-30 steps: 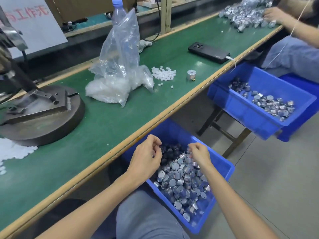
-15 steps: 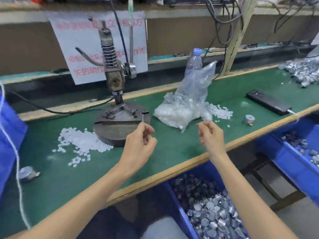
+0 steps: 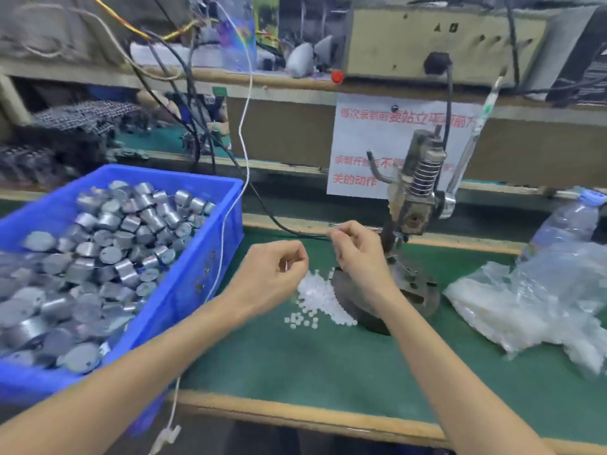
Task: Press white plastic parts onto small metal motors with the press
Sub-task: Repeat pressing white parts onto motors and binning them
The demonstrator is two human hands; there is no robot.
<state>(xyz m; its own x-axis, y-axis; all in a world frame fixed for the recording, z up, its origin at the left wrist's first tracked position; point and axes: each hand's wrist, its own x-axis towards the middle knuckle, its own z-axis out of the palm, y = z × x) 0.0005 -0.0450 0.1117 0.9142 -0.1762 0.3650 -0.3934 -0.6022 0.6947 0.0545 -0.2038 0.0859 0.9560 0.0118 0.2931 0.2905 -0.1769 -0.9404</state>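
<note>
Nearest in: two bare forearms up from the bottom edge, crossing the wooden lip of the green worktop (image 3: 328, 362). Hard on the left, a blue bin (image 3: 197, 274), heaped with small metal motors (image 3: 108, 251), round silver cans lying every which way. A white cord (image 3: 226, 231) hanging down past its right wall.

Further in, left hand (image 3: 272, 274) raised off the green surface, fingers curled in against the thumb. Gripping something or nothing: cannot tell, too blurred. Right hand (image 3: 358, 254) just beside it, a clear gap between the two, likewise curled, hovering above the near-left edge of the press base (image 3: 423, 290). Holding anything? Again, cannot tell.

Beneath and between both hands, the loose heap of white plastic parts (image 3: 315, 297), piled against the base's left side, a few strays toward the front. Off to the right, a crumpled clear plastic bag (image 3: 525, 300), more white material inside, flat on the worktop.

Behind the right hand, the press (image 3: 417, 198) itself: upright column, coil spring, lever angled up to the right. Far right, a clear bottle (image 3: 565, 221) with a blue cap, behind the bag. At the back, a paper notice (image 3: 368, 142) in red characters, and above it a cluttered shelf (image 3: 295, 77).
</note>
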